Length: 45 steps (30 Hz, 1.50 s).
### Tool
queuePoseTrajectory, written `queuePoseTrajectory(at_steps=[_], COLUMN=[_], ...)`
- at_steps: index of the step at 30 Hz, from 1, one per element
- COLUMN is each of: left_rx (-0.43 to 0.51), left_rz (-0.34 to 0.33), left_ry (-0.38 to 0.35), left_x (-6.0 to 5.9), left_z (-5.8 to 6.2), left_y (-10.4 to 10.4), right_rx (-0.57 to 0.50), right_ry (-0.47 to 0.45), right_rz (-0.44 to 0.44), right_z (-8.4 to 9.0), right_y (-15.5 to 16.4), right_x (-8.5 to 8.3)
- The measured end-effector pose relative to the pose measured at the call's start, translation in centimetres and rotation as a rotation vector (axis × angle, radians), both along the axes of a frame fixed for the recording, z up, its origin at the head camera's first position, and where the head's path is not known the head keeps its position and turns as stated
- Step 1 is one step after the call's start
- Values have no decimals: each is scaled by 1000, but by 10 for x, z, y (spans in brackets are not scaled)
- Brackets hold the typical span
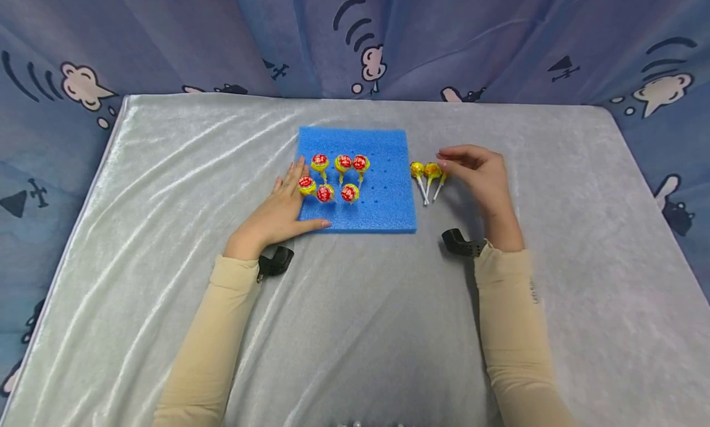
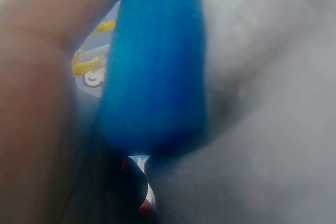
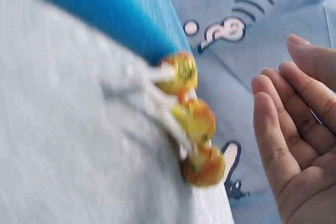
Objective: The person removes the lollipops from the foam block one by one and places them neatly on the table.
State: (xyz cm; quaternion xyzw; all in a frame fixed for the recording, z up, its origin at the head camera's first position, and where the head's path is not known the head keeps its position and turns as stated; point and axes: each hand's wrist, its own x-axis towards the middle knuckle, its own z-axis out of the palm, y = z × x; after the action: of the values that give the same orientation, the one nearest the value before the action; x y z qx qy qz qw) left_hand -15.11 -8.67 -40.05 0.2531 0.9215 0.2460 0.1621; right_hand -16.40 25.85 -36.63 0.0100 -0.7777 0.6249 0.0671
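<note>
Beige sleeves (image 1: 222, 328) reach in over the grey velvet worktop (image 1: 360, 328). Left hand (image 1: 277, 208) lies flat, fingers straight, on the left edge of the blue foam block (image 1: 383, 199), holding nothing. Six red-and-yellow lollipops (image 1: 333, 177) stand in the block's holes, one touching the left fingertips. Right hand (image 1: 479, 174) hovers relaxed and open, empty, just beside three yellow lollipops (image 1: 427, 174) lying on the worktop right of the block. Blue cartoon curtain (image 1: 166, 39) behind.
</note>
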Motion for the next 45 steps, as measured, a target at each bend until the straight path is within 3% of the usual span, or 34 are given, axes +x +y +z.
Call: queuePoseTrajectory(at_steps=[9, 21, 36, 45], left_rx=[-2, 0, 2, -1], left_rz=[-20, 1, 1, 4], left_ry=[14, 15, 17, 10], left_x=[0, -1, 0, -1], left_z=[-1, -2, 0, 0], left_y=[3, -2, -1, 0], right_rx=[79, 173, 154, 131], right_ry=[-6, 3, 2, -7], right_rz=[46, 147, 167, 149], right_z=[8, 15, 1, -4], right_y=[-22, -65, -104, -107], right_x=[7, -1, -3, -3])
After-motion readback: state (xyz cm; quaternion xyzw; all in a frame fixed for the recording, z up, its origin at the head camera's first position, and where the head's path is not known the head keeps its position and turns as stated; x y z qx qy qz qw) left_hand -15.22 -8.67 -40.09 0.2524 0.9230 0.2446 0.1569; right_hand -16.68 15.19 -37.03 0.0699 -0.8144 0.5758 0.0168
